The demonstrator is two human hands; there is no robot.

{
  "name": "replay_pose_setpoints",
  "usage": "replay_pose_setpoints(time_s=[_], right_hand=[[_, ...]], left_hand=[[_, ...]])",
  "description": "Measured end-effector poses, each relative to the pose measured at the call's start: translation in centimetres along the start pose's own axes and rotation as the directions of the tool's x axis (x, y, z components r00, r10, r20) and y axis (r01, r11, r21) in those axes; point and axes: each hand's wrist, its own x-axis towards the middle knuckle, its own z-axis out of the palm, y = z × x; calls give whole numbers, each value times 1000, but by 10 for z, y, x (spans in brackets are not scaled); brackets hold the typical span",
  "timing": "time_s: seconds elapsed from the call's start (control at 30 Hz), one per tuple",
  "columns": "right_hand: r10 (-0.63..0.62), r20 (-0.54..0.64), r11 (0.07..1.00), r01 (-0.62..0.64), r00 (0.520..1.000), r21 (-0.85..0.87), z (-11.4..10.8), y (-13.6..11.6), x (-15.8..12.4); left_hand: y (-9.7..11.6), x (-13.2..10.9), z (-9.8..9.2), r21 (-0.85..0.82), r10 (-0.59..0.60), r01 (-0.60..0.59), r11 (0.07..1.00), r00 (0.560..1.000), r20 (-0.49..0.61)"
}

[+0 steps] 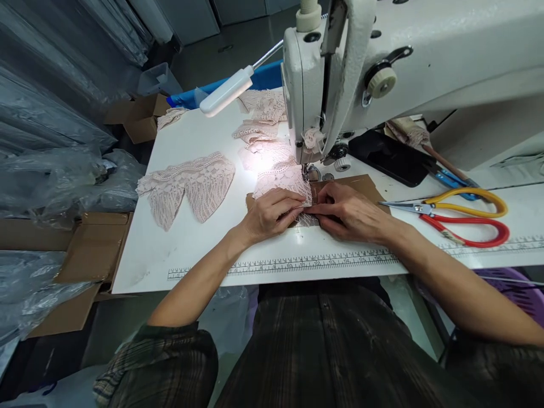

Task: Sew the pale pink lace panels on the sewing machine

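Head view, left hand (272,212) with fingers bunched, pinching the lace (278,180), right hand (346,212) nipping its edge between thumb and forefinger, lace on the desk (202,139) below the machine (297,96), partly hidden by left fingers, needle hard to make out, machine cut off at right.

The left grip (274,212) and right grip (349,212) hold pink lace (280,178) near the presser foot (305,173).

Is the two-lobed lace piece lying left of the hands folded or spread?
Spread: the lace piece lies on the white tabletop, both lobes fanned apart.
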Motion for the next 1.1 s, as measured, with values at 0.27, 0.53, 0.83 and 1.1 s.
replay_pose_setpoints(time_s=[0.27, 0.53, 0.83, 1.1], right_hand=[[-12, 55, 999, 9, 998, 38, -2, -2, -1], [50, 23, 991, -53, 998, 122, -4, 3, -2], [135, -79, 990, -138, 988, -30, 8, 13, -1], [106, -133, 994, -110, 985, -25, 11, 14, -1]], left_hand=[[-7, -3, 5, 23, 68, -70, 997, 995, 75], [-9, 0, -5, 60, 139, -159, 985, 957, 255], [-8, -3, -4, 144, 223, -261, 955, 946, 233], [-4, -2, -6, 125, 248, -286, 950, 935, 253]])
